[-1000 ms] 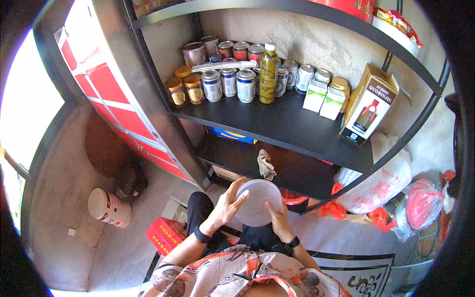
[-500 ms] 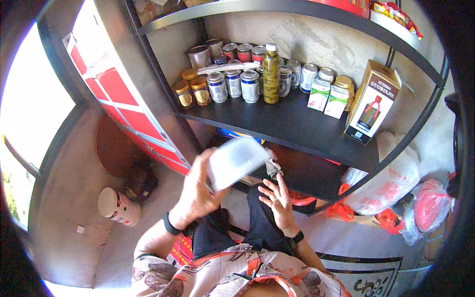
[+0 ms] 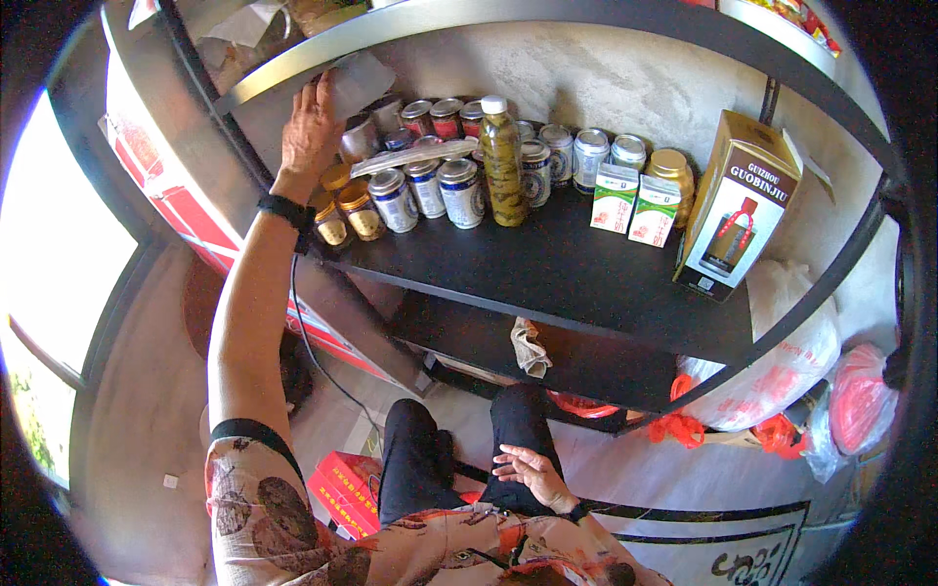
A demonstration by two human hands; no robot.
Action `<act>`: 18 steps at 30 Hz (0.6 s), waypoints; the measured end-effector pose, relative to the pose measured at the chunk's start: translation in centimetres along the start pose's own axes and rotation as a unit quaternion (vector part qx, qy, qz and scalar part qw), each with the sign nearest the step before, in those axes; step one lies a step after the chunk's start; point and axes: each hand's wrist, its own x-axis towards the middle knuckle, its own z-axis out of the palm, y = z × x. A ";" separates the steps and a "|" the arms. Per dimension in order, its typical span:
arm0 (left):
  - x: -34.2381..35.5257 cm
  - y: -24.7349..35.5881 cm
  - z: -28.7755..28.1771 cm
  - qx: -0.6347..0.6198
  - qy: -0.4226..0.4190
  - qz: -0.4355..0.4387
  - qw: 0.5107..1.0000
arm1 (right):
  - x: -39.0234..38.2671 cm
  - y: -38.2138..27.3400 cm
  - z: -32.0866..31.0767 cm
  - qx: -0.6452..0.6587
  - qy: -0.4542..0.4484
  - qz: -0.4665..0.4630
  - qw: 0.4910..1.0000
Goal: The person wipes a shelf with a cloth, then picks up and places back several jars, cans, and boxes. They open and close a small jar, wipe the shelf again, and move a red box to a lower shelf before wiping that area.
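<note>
My left hand [image 3: 311, 135] is raised to the back left corner of the shelf, its fingers closed on the edge of a translucent plastic box [image 3: 363, 80]. The box sits just under the upper shelf's rim, above a pair of plain metal cans [image 3: 360, 139]. Part of the box is hidden by my fingers and the rim. My right hand [image 3: 532, 476] rests low over my right thigh, fingers stretched out and holding nothing. Below my left wrist stand small gold-lidded jars [image 3: 362, 212]. Several silver drink cans [image 3: 394, 200] and a tall bottle of green contents [image 3: 503, 166] stand beside them.
Two milk cartons [image 3: 615, 200], a gold-lidded jar [image 3: 670, 181] and a tall liquor box [image 3: 738, 210] stand on the right of the black shelf [image 3: 469, 273]. A crumpled cloth [image 3: 530, 349] lies lower. Plastic bags [image 3: 772, 361] and a red box [image 3: 347, 488] are on the floor.
My left hand has carried the plastic box from in front of the shelf up to its back left corner. My right hand has dropped back toward my thigh. The view has shifted.
</note>
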 end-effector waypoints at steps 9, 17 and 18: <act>3.0 -2.0 9.1 0.124 -0.084 0.019 0.989 | 1.2 -0.5 -1.4 0.113 0.021 0.016 0.993; 3.0 -0.5 10.2 0.127 -0.129 0.012 0.983 | 1.3 -0.7 -1.8 0.131 0.015 0.028 0.991; 2.9 -0.3 10.1 0.112 -0.136 0.008 0.984 | 1.3 -0.8 -1.8 0.137 0.015 0.029 0.990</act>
